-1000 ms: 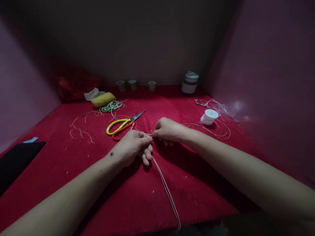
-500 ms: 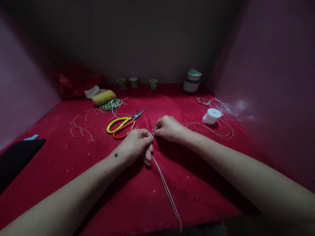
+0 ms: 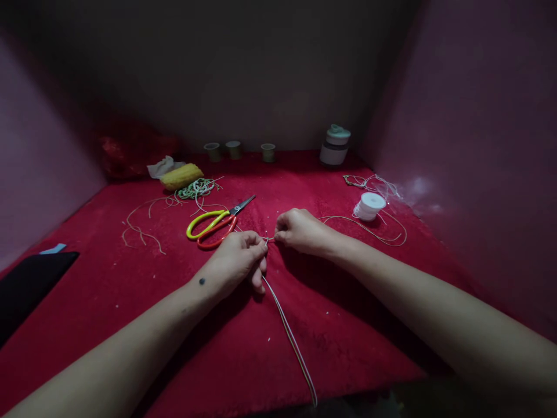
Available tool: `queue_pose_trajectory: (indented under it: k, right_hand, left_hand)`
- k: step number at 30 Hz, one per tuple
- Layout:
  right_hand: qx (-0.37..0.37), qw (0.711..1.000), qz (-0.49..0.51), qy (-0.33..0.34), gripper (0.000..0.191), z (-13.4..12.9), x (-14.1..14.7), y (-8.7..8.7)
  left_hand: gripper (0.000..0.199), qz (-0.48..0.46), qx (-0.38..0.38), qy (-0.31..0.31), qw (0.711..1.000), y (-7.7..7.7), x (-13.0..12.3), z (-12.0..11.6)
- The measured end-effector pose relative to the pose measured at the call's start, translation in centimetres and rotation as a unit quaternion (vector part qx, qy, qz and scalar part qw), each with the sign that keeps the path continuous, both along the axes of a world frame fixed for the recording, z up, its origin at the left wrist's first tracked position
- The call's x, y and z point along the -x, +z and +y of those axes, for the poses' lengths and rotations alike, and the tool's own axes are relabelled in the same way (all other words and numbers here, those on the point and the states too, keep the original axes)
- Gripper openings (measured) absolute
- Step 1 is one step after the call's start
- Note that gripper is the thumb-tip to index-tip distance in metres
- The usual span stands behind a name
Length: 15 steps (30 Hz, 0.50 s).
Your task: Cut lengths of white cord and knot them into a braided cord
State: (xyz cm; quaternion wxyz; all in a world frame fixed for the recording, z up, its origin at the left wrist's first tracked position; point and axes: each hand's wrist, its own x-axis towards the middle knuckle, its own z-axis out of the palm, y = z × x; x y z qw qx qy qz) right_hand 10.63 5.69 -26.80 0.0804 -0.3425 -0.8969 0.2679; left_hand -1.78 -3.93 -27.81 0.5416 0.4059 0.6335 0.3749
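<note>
Pale cords (image 3: 287, 331) run from under my left hand (image 3: 241, 255) down to the front edge of the red cloth. The thumb and index finger of that hand pinch the cords near their upper end. My right hand (image 3: 298, 231) is closed on a thin cord end, stretched across the short gap between the hands. Just beyond my left hand lie scissors (image 3: 217, 223) with one yellow and one red handle, their blades pointing away to the right. Right of my right hand stands a white spool of thread (image 3: 369, 206).
At the back left are a yellow roll (image 3: 181, 176) and a tangle of green and white cord (image 3: 195, 188). Several small cups and a lidded white container (image 3: 335, 145) line the back wall. A black object (image 3: 35, 284) lies at the left edge.
My right hand has drawn slightly away from my left, so a short length of cord now shows between them. The whole view has shifted a little.
</note>
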Motion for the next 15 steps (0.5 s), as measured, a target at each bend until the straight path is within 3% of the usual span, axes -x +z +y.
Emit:
queue_pose_trajectory:
  k: [5,7,11,13,15]
  right_hand:
    - [0.049,0.999,0.018,-0.016,0.009,0.4,-2.2,0.3]
    - [0.052,0.998,0.024,-0.023,0.009,0.4,-2.9,0.3]
    - [0.031,0.998,0.045,-0.026,0.009,0.5,-3.7,0.1]
    - [0.012,0.998,0.057,-0.023,0.010,0.6,-3.9,0.1]
    - [-0.012,0.997,0.071,-0.018,0.012,0.7,-4.1,0.0]
  left_hand:
    - [0.023,0.014,0.051,-0.031,0.998,0.8,0.2,0.0]
    - [0.023,0.072,0.058,-0.021,0.995,1.3,0.4,0.0]
    - [0.015,0.272,-0.088,0.022,0.958,1.4,1.3,0.2]
    - [0.013,0.300,-0.146,0.029,0.942,1.1,1.6,0.5]
    - [0.020,0.291,-0.157,0.018,0.944,0.8,1.5,0.8]
